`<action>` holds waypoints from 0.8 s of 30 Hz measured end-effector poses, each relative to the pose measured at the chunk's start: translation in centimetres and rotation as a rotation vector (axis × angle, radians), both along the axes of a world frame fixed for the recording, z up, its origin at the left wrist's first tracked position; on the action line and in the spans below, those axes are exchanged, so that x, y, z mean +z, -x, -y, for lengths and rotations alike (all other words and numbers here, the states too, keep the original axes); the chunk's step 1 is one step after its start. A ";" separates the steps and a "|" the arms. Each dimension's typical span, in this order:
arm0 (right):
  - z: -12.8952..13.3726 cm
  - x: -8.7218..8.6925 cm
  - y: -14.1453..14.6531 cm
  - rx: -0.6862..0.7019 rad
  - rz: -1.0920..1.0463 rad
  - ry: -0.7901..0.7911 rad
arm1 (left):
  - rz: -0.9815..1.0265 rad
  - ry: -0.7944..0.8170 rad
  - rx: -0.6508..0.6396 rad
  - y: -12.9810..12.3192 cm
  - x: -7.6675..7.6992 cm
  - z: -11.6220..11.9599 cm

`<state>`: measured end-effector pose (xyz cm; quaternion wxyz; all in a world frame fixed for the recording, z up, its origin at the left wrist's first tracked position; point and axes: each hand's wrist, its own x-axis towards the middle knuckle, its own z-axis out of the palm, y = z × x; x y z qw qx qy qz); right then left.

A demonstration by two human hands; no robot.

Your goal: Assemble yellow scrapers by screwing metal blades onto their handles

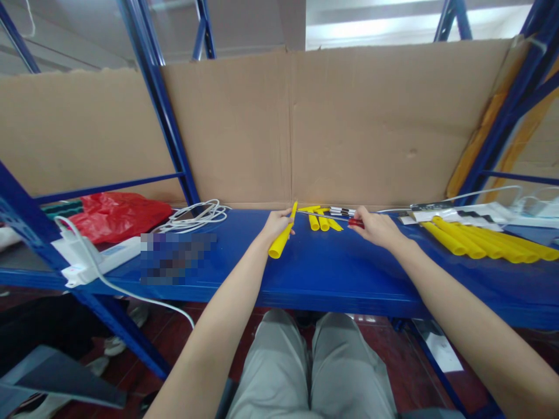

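Observation:
My left hand [278,226] is closed around a yellow tube [282,241], whose round open end faces me and whose far end tapers to a point. My right hand [376,226] grips the red handle of a tool with a long thin metal shaft [325,216]; whether it is a screwdriver or a thin blade I cannot tell. The shaft points left, its tip close to the tube's far end; contact is unclear. Behind the shaft lie several short yellow tube pieces [324,222], some with pointed ends. Black-and-white sticks [343,212] lie beside them.
A row of yellow tubes [484,241] lies at the right on the blue shelf [332,273]. At the left are a white power strip [107,256], coiled white cable [196,216] and a red plastic bag [122,215]. A cardboard panel [349,128] stands behind. Blue posts [168,116] flank the shelf.

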<state>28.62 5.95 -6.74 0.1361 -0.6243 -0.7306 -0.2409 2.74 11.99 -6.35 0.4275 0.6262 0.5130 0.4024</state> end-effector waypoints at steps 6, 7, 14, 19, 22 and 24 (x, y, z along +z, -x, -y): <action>0.1 0.1 -0.4 0.082 -0.030 -0.075 | -0.003 0.011 -0.023 0.0 0.2 0.1; 0.1 0.1 -0.5 0.095 -0.046 -0.068 | -0.005 0.012 -0.023 0.0 0.2 0.2; -0.1 -0.1 -0.1 0.087 -0.094 0.055 | -0.028 0.016 0.012 0.1 0.4 0.5; -0.2 -0.1 -0.1 0.038 -0.017 0.020 | -0.037 0.024 -0.011 -0.1 0.4 0.6; -0.1 0.0 -0.6 0.075 -0.038 -0.014 | -0.030 0.030 -0.015 -0.2 0.4 0.6; 0.0 0.1 -1.0 0.126 -0.080 -0.028 | -0.018 0.029 -0.017 -0.2 0.4 0.5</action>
